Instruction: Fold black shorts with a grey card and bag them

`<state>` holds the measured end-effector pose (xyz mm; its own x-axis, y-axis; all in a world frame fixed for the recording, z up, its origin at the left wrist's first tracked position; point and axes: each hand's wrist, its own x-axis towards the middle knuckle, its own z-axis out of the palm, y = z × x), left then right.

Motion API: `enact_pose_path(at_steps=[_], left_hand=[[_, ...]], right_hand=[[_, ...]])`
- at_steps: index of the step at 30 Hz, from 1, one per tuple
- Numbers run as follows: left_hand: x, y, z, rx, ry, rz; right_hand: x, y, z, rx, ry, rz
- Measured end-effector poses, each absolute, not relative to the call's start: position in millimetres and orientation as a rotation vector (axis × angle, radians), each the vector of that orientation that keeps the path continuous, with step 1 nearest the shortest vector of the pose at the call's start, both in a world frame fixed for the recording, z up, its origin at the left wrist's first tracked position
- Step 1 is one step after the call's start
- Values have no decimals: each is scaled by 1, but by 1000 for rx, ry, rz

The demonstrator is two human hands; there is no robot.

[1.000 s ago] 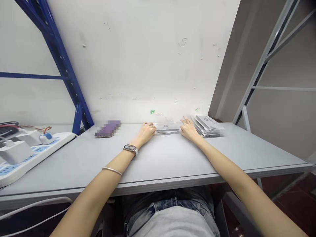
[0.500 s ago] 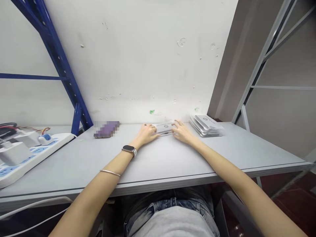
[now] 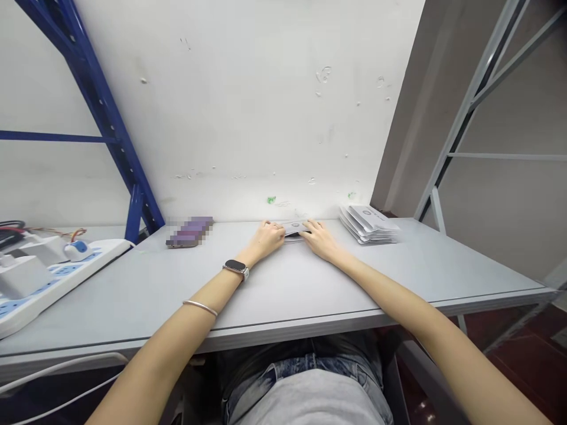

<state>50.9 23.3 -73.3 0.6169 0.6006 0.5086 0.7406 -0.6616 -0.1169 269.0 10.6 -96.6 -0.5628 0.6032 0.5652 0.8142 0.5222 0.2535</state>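
White packet [image 3: 295, 227] btwn L hand [image 3: 269, 236], R hand [image 3: 319, 238]

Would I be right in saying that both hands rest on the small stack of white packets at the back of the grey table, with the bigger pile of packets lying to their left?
Not quite: the head view shows the bigger pile of packets lying to the right of the hands, not the left. The rest holds: the left hand and right hand both rest on the small stack of white packets at the back of the grey table.

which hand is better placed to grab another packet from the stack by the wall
Right. The right hand lies on the stack's side of the small packet both hands hold, so the white packet stack is nearer it; the left hand would have to cross over.
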Motion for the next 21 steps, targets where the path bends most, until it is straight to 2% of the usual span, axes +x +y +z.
enact_pose_path(at_steps=[4, 8, 14, 21], left_hand=[[63, 11, -69, -2640, -1039, -775], [72, 1, -67, -2728, -996, -852], [70, -6, -68, -2826, -1068, -826], [59, -2, -75, -3022, -1025, -683]], right_hand=[[269, 13, -98, -1173, -2312, -744], [267, 18, -103, -1162, -2341, -643], [260, 27, -112, -1301, -2263, -314], [278, 36, -102, -1116, -2221, 134]])
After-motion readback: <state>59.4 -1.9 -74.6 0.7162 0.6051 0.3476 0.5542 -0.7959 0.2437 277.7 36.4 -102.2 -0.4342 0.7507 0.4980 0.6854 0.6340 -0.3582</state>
